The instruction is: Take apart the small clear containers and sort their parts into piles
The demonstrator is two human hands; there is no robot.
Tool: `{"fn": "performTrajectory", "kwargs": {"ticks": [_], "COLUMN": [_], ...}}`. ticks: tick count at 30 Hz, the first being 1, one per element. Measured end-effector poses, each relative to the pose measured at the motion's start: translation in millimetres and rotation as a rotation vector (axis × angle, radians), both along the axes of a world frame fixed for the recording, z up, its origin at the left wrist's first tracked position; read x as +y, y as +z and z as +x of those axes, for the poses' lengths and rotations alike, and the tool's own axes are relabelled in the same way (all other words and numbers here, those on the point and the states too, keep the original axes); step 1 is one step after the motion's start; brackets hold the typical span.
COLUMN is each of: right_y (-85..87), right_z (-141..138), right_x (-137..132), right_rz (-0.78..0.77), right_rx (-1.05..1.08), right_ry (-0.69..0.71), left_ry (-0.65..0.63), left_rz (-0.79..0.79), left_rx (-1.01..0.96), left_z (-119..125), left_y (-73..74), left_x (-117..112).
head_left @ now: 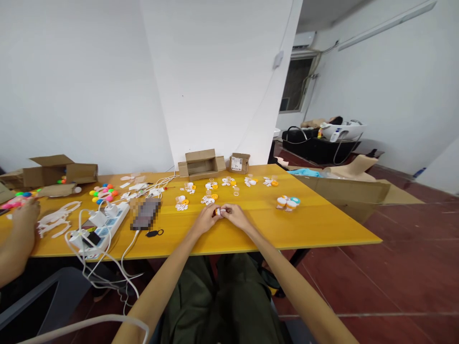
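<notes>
Close to the table's front edge, my left hand (206,220) and my right hand (236,216) meet around a small red-and-white piece (220,211). Both hands are closed on it, and the fingers cover much of it, so its kind is unclear. Just beyond them lie small piles of white and orange discs (214,196) with clear plastic cups (236,191) among them. To the right of my right hand stands a cluster of several small tubs (290,205) with white, orange and teal coloured parts.
On the yellow table (322,224), a power strip (111,228) with tangled white cables, a blurred-out dark device (145,214) and a black key fob (154,233) lie left. Cardboard boxes (202,165) line the wall. Another person's hand (26,215) is beside colourful balls (103,193).
</notes>
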State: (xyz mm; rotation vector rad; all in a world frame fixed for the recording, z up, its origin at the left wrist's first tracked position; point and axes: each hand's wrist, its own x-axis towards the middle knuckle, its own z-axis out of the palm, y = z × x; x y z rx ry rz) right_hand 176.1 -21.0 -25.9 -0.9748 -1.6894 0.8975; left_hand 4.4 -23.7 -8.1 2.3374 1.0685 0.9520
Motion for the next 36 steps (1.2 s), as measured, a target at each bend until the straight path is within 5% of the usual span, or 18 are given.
{"fn": "performTrajectory", "kwargs": {"ticks": [26,36], "right_y": [6.8,6.4], "right_z": [2.9,2.8], "right_x": [-4.5,-6.1], "right_rz": [-0.118,-0.144], "right_rx": [0.117,0.180], "right_ry": [0.047,-0.009], "left_ry": [-0.097,-0.008], "left_rz": [-0.028,-0.130], "left_rx": [-0.011,-0.206], "left_z": [0.5,1.2], "left_y": [12.8,-2.3], "left_x": [-6.4,6.9]}}
